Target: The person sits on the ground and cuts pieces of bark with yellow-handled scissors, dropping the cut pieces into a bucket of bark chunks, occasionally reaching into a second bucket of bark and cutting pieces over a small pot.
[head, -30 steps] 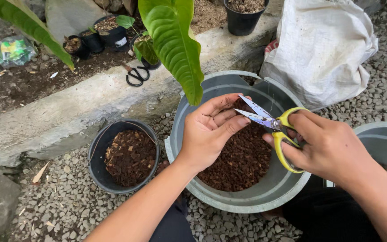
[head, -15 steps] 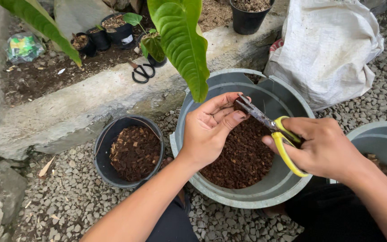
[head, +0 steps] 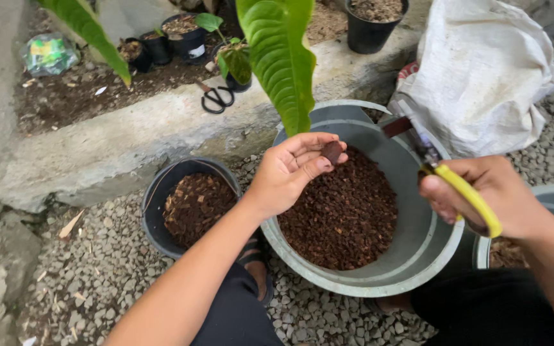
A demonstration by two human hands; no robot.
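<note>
My left hand (head: 293,168) is over the near rim of a grey basin (head: 379,282), palm up, and pinches a small dark brown chunk (head: 332,151) between thumb and fingers. My right hand (head: 488,198) grips yellow-handled scissors (head: 447,173), blades pointing up and left over the basin's far side. The basin holds a heap of brown bark-like chips (head: 344,211).
A black pot (head: 155,198) of the same chips stands left of the basin on gravel. A concrete ledge (head: 129,144) carries black-handled scissors (head: 216,97) and small potted plants (head: 235,64). A white sack (head: 482,70) lies at right. A big green leaf (head: 280,51) hangs over the basin.
The scissors have drawn away from my left hand, to the right. The left hand has stayed over the basin and now holds a dark chunk at its fingertips.
</note>
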